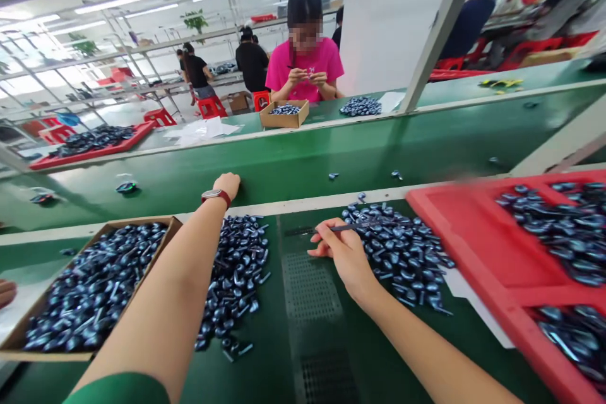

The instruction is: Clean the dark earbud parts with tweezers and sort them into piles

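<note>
My left hand (230,185), with a watch band (216,196) on its wrist, reaches over the green conveyor belt (293,167). Its fingers are curled closed, and whatever they hold is hidden. In my right hand (348,255) is a thin dark pair of tweezers (337,228), held across the fingers above the bench. Beside that hand lies a pile of glossy dark blue earbuds (402,252) with stems. A second earbud pile (239,265) lies under and beside my left forearm.
At left stands a cardboard box (175,227) full of earbuds. A red tray (483,246) with more earbuds fills the right. Several loose earbuds lie on the belt. Across it, a co-worker in pink (305,66) handles a small part. Another person's hand (6,292) shows at far left.
</note>
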Tool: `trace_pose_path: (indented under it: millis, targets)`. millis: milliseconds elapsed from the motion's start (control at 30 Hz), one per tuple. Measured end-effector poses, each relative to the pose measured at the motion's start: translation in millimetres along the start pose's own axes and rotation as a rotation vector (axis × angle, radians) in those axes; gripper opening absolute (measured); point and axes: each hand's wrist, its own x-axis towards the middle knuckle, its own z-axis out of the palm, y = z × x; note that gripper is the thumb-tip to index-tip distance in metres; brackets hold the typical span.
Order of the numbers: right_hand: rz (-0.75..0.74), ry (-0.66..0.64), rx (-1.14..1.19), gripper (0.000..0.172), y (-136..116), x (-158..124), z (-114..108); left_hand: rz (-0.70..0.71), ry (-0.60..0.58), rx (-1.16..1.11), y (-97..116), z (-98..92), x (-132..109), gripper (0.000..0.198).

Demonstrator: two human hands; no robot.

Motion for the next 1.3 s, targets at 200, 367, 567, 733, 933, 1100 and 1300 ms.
trace_pose_path:
  millis: [200,367,567,733,933,1100,1300]
  targets:
    - [0.041,0.028,0.021,0.018,6.0,9.7,-3.2,0.112,0.041,-0.188,11.9,-6.1,-13.9,0.028]
    - [0.077,0.06,-0.032,0.021,10.3,16.2,0.7,0.411,-0.029,-0.564,59.4,1.7,-103.7,0.024]
    - [0.137,0.012,-0.163,0.021,7.5,32.7,20.8,0.48,-0.192,-0.958,108.8,38.4,-202.9,0.022]
    - [0.168,-0.039,-0.269,0.023,14.2,45.9,31.2,0.355,-0.283,-1.129,108.3,67.6,-202.4,0.014]
    - [0.134,-0.043,-0.326,0.022,21.7,45.0,29.8,0.286,-0.352,-1.211,102.8,69.8,-203.8,0.018]
    - [0.119,-0.041,-0.343,0.021,23.0,45.2,29.5,0.223,-0.313,-1.208,103.9,70.0,-204.3,0.012]
    - [0.118,-0.045,-0.331,0.021,23.9,45.6,28.5,0.252,-0.298,-1.195,105.1,69.9,-205.8,0.016]
